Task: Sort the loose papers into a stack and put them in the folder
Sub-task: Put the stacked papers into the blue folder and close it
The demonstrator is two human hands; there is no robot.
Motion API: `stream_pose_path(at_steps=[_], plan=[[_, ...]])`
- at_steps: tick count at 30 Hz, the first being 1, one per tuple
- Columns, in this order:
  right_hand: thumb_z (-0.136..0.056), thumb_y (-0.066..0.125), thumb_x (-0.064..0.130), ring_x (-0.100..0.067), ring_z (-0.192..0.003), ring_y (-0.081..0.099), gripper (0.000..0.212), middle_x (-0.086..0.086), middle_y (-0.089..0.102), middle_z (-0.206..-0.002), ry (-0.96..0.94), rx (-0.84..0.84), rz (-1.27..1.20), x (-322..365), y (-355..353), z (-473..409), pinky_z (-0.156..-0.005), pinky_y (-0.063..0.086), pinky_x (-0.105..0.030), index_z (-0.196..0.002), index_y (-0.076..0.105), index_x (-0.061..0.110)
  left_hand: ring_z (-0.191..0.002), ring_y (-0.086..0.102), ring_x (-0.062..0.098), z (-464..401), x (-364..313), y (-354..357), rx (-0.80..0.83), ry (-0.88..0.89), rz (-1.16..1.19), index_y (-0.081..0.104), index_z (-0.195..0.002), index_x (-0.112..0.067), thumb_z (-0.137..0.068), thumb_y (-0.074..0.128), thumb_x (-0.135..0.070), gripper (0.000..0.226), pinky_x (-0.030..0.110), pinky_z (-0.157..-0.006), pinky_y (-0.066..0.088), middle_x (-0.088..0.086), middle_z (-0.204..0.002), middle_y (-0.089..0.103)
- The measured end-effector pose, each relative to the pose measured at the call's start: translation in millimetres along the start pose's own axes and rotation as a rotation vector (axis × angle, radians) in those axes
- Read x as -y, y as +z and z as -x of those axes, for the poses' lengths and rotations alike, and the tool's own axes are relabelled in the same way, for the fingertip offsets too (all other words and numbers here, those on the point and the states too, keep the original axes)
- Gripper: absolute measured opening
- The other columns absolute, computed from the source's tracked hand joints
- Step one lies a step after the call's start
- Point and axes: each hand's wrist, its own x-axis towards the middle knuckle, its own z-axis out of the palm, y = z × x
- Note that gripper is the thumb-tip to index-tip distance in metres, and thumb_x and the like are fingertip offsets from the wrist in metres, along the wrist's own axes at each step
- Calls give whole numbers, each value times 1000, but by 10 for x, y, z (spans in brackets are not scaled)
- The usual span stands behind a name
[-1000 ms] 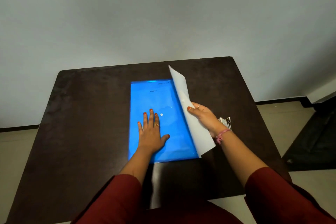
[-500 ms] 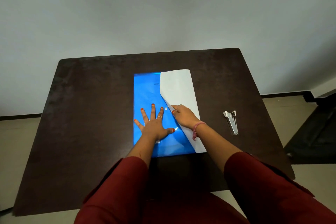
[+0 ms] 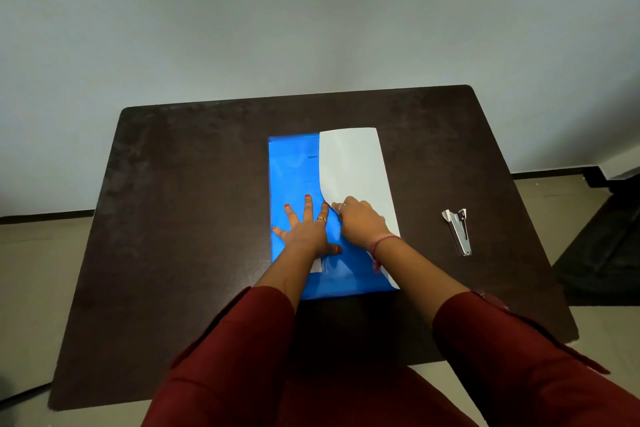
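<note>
A blue translucent folder (image 3: 292,177) lies in the middle of the dark table (image 3: 194,218), with printed paper showing faintly through it. My left hand (image 3: 306,229) rests flat on the folder with fingers spread. A white flap or sheet (image 3: 353,166) curves over the folder's right half. My right hand (image 3: 360,222) grips this white sheet at its left edge, just beside my left fingertips. A small white corner of paper (image 3: 317,267) peeks out under my left wrist.
A metal stapler (image 3: 459,230) lies on the table to the right of the folder. A dark mat (image 3: 602,246) sits on the floor at the far right. The wall rises behind the table's far edge.
The white sheet stood up on its edge a second ago; my right hand has swung it down leftward over the folder. The stapler has come into full view. My left hand stayed in place.
</note>
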Motion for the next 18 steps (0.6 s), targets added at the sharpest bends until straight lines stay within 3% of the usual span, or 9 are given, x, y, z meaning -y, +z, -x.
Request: stream_pose_path(at_steps=[8, 12, 15, 18], plan=[[-101, 36, 16, -27, -119, 46, 47, -6, 36, -141, 1, -25, 255, 171, 82, 72, -89, 46, -41, -146, 27, 12, -143, -6, 41, 6, 105, -207, 37, 58, -142, -3, -152, -34, -84, 64, -52, 97, 64, -105, 31, -4, -158, -20], [-100, 38, 18, -28, -117, 48, 45, -6, 35, -142, -4, -28, 227, 156, 78, 55, -89, 47, -40, -144, 29, 12, -143, -4, 40, 8, 111, -171, 17, 65, -180, -2, -152, -33, -84, 62, -55, 96, 63, -105, 30, -3, -158, -18], [-98, 41, 21, -27, -115, 51, 56, -2, 30, -152, -13, 20, 237, 138, 57, 0, -89, 48, -39, -150, 20, 14, -143, -4, 40, 4, 121, -155, 8, 73, -182, -1, -152, -32, -84, 61, -56, 95, 64, -106, 28, -2, -158, -18], [-93, 51, 41, -25, -113, 55, 73, -1, 32, -153, -64, 98, 294, 149, -22, -47, -93, 49, -37, -152, 15, 16, -143, -5, 40, 1, 120, -141, -4, 72, -162, -2, -152, -31, -86, 59, -55, 93, 65, -106, 27, -2, -158, -17]])
